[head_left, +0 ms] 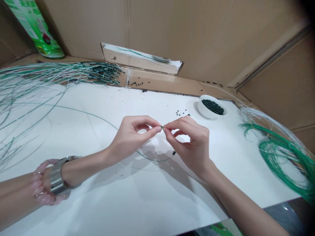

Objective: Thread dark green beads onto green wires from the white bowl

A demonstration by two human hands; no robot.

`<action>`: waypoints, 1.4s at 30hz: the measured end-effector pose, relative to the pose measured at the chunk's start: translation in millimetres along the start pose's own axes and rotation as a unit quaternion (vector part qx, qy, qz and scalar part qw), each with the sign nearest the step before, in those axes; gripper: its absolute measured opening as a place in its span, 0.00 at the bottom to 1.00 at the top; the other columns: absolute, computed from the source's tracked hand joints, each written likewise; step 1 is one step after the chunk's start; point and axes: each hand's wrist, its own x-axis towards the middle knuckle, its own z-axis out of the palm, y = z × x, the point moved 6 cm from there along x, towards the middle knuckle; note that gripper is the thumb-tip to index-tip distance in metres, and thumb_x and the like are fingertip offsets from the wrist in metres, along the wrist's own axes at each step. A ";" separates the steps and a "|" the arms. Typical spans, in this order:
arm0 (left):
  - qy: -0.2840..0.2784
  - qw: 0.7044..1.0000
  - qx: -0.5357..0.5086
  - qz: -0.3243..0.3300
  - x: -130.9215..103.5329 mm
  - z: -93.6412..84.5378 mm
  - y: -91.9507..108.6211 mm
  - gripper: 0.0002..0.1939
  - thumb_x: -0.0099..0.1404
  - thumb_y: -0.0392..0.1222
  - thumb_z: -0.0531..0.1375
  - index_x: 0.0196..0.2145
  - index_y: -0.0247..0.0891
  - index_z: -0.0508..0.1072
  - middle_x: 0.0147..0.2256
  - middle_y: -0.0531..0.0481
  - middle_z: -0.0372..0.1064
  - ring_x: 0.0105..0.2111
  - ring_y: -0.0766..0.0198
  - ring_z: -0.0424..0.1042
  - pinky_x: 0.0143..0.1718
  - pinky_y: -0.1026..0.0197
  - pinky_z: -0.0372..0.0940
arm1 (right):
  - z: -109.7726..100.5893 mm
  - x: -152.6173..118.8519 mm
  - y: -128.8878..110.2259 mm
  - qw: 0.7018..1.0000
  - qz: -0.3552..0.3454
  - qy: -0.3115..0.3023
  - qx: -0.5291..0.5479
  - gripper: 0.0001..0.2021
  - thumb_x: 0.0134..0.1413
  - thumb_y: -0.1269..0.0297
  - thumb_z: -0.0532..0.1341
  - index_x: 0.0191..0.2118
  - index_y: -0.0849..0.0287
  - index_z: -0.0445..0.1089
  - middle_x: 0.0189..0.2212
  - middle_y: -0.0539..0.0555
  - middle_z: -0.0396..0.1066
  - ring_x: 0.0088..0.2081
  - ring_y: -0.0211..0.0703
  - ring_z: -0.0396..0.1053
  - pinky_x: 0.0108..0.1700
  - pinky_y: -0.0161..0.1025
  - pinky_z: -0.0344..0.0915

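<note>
My left hand (133, 132) and my right hand (190, 141) meet tip to tip above the white board. Both are closed in a pinch, thumb against forefinger. A tiny dark green bit (161, 127) shows between the fingertips; whether it is a bead or a bend of cord I cannot tell. A thin green cord (152, 160) sweeps in from the left, passes behind my left hand and curves beneath both hands. Several black beads (174, 153) sit near its right end, beside my right hand. Loose dark beads (180, 113) lie beyond my right fingers.
A white bowl (205, 112) of dark beads stands behind my right hand. Beaded cords (105, 72) lie bundled at the back left, below a green bottle (46, 36). Coiled green cord (268, 157) lies at the right. Cardboard walls (197, 39) enclose the board (118, 203).
</note>
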 end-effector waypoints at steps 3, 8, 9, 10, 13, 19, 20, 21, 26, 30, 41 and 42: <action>0.001 1.000 0.007 -0.001 0.3 -0.7 -1.3 0.02 0.57 0.36 0.64 0.27 0.37 0.77 0.28 0.54 0.75 0.29 0.71 0.72 0.31 0.73 0.66 | -0.3 -1.6 3.6 1.000 0.013 -0.011 0.021 0.05 0.53 0.74 0.61 0.30 0.60 0.74 0.25 0.49 0.73 0.28 0.34 0.65 0.30 0.32 0.67; -0.011 0.999 0.037 0.009 1.6 -0.9 -1.2 0.05 0.60 0.38 0.62 0.27 0.37 0.77 0.28 0.54 0.75 0.29 0.71 0.72 0.32 0.72 0.65 | 7.5 -4.2 19.2 0.983 0.135 -0.046 0.115 0.04 0.54 0.68 0.62 0.31 0.56 0.75 0.27 0.48 0.75 0.29 0.33 0.68 0.28 0.29 0.68; -0.012 0.999 0.049 0.014 2.2 -1.0 -0.7 0.06 0.60 0.37 0.61 0.27 0.37 0.76 0.27 0.54 0.75 0.29 0.71 0.72 0.32 0.71 0.65 | 10.6 -4.9 22.2 0.976 0.164 -0.056 0.134 0.05 0.54 0.66 0.62 0.31 0.56 0.76 0.28 0.48 0.75 0.29 0.33 0.69 0.27 0.29 0.68; -0.014 0.998 0.063 0.020 2.9 -1.0 0.2 0.06 0.60 0.37 0.61 0.26 0.37 0.76 0.27 0.54 0.75 0.28 0.71 0.71 0.31 0.71 0.64 | 13.4 -5.5 24.5 0.969 0.187 -0.063 0.148 0.06 0.54 0.64 0.61 0.30 0.56 0.75 0.28 0.48 0.75 0.29 0.33 0.69 0.26 0.29 0.67; -0.022 0.991 0.123 0.052 5.9 -0.2 4.5 0.07 0.60 0.36 0.60 0.25 0.35 0.74 0.25 0.54 0.73 0.26 0.70 0.69 0.29 0.68 0.62 | 18.3 -5.1 28.5 0.960 0.220 -0.068 0.157 0.07 0.52 0.62 0.63 0.28 0.58 0.75 0.26 0.50 0.75 0.27 0.34 0.68 0.23 0.28 0.63; -0.009 0.983 0.166 0.083 13.0 -4.4 8.7 0.07 0.59 0.36 0.60 0.24 0.34 0.73 0.25 0.53 0.72 0.26 0.70 0.68 0.29 0.67 0.60 | 18.0 -2.1 39.7 0.945 0.265 -0.123 0.150 0.04 0.47 0.67 0.63 0.25 0.60 0.71 0.26 0.51 0.72 0.30 0.37 0.68 0.24 0.29 0.62; -0.004 0.983 0.167 0.079 14.2 -6.1 8.1 0.07 0.59 0.36 0.60 0.24 0.34 0.73 0.25 0.53 0.72 0.26 0.70 0.68 0.29 0.67 0.60 | 16.9 -1.9 42.2 0.940 0.276 -0.144 0.141 0.04 0.46 0.67 0.62 0.25 0.60 0.71 0.27 0.51 0.72 0.31 0.37 0.68 0.25 0.29 0.63; 0.001 0.983 0.167 0.076 15.3 -7.8 7.5 0.07 0.59 0.36 0.60 0.24 0.34 0.73 0.25 0.53 0.72 0.27 0.70 0.68 0.29 0.67 0.60 | 15.7 -1.8 44.3 0.935 0.282 -0.169 0.131 0.04 0.46 0.68 0.62 0.24 0.60 0.71 0.28 0.51 0.73 0.32 0.38 0.69 0.26 0.30 0.63; 0.000 0.984 0.167 0.057 18.1 -11.0 6.2 0.06 0.58 0.37 0.61 0.25 0.34 0.74 0.26 0.52 0.73 0.27 0.69 0.69 0.29 0.67 0.61 | 11.1 2.8 46.6 0.925 0.269 -0.238 0.122 0.06 0.49 0.64 0.61 0.29 0.59 0.75 0.32 0.53 0.75 0.36 0.40 0.70 0.31 0.33 0.64; -0.033 0.983 0.175 0.049 17.6 -3.4 8.3 0.08 0.59 0.39 0.60 0.25 0.34 0.75 0.25 0.52 0.73 0.26 0.69 0.68 0.28 0.67 0.59 | 10.6 7.2 44.5 0.930 0.268 -0.172 0.182 0.08 0.49 0.61 0.62 0.32 0.59 0.75 0.32 0.53 0.75 0.34 0.39 0.70 0.33 0.35 0.65; -0.104 0.977 0.170 0.078 61.7 29.6 28.7 0.13 0.61 0.46 0.57 0.29 0.34 0.75 0.31 0.48 0.75 0.33 0.63 0.72 0.34 0.64 0.63 | -35.6 9.4 54.3 0.936 0.231 0.023 0.264 0.04 0.45 0.66 0.65 0.25 0.60 0.72 0.24 0.49 0.71 0.28 0.34 0.67 0.26 0.29 0.63; -0.110 0.970 0.202 0.082 68.7 31.7 25.1 0.13 0.61 0.46 0.56 0.31 0.35 0.75 0.33 0.47 0.75 0.35 0.63 0.72 0.35 0.64 0.63 | -42.0 7.1 57.0 0.932 0.233 0.046 0.272 0.04 0.45 0.65 0.65 0.26 0.59 0.72 0.24 0.49 0.70 0.28 0.34 0.67 0.26 0.29 0.64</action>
